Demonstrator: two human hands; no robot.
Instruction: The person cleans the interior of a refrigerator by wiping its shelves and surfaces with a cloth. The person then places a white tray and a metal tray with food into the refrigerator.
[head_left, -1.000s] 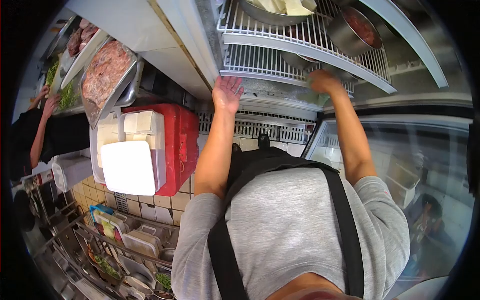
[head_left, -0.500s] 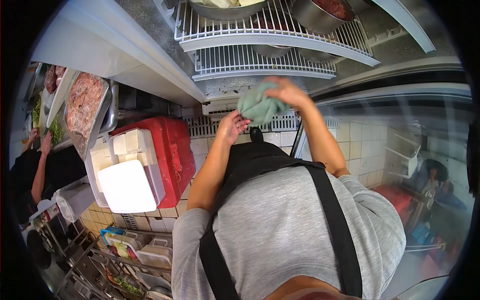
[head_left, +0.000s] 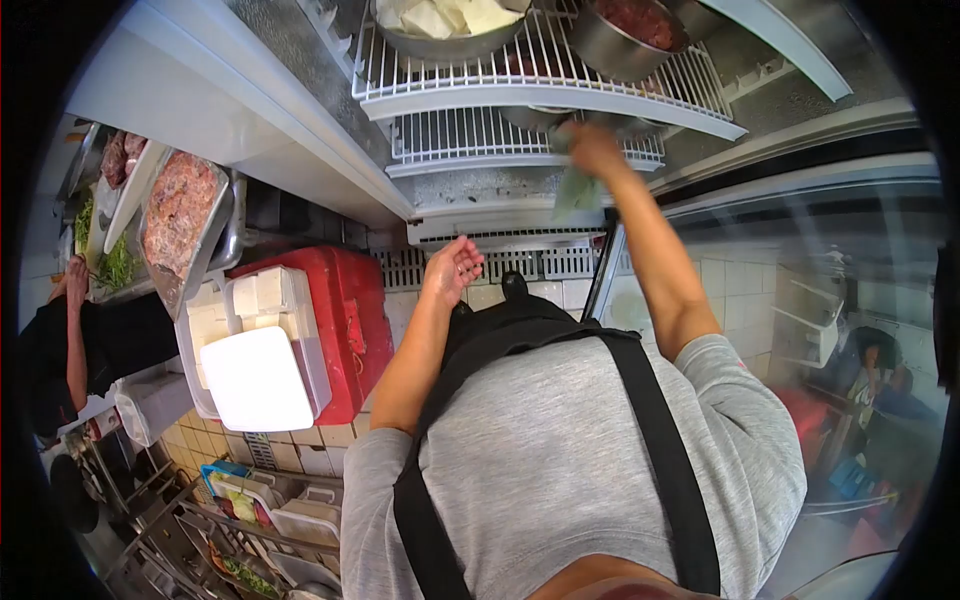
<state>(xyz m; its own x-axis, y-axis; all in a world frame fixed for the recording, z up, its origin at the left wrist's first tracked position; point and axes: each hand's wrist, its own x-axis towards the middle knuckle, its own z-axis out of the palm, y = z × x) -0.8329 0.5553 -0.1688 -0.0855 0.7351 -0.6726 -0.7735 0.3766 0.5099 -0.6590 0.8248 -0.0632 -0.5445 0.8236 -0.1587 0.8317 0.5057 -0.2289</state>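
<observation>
In front of the lower wire shelf point(head_left: 450, 140), my right hand point(head_left: 598, 152) is blurred and gripping a green cloth point(head_left: 578, 195) that hangs down below it. The cloth's upper part is partly behind the fingers. My left hand point(head_left: 456, 268) is held low over the floor grating with its fingers loosely bent and apart, nothing in it. Above, the upper wire shelf point(head_left: 470, 85) carries a metal bowl point(head_left: 450, 45) of white chunks and a metal pot point(head_left: 620, 55) of red meat. Further metal pots are partly visible on the lower shelf.
A glass door point(head_left: 720, 240) stands open at the right. To my left, a red cooler box point(head_left: 355, 330) bears a plastic container point(head_left: 313, 350) of white blocks under a white lid point(head_left: 255, 375). Beyond it are a tray of meat point(head_left: 180, 215) and another person's arm point(head_left: 75, 340).
My right hand has carried the cloth up and right, away from my left hand, toward the lower shelf. My left hand has moved slightly down and left.
</observation>
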